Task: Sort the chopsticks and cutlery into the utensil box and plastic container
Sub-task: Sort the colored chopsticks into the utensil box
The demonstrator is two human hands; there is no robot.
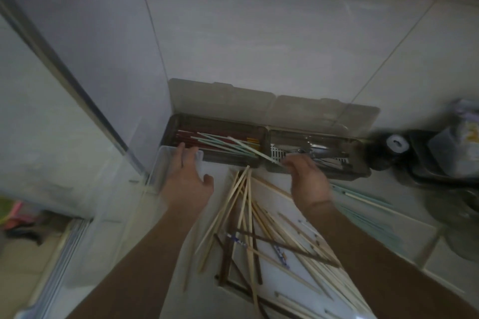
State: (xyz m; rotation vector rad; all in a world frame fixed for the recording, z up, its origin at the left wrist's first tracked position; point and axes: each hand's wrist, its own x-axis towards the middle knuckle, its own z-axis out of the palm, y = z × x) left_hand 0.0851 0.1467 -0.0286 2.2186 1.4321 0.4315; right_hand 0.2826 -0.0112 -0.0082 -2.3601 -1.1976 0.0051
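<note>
We saw the utensil box (264, 137) at the centre of the frame, lid up against the tiled wall (259, 33). Its left compartment held red and pale green chopsticks (220, 144); the right one held metal cutlery (308, 149), blurred. The left hand (188, 179) rested with straight, released fingers on the rim of the clear plastic container (166, 160), left of centre. The right hand (307, 180) reached to the box's front edge; whether it grasped the white chopstick (254, 149) at its fingertips we could not tell. Loose wooden chopsticks (259, 228) lay scattered across the lower centre.
</note>
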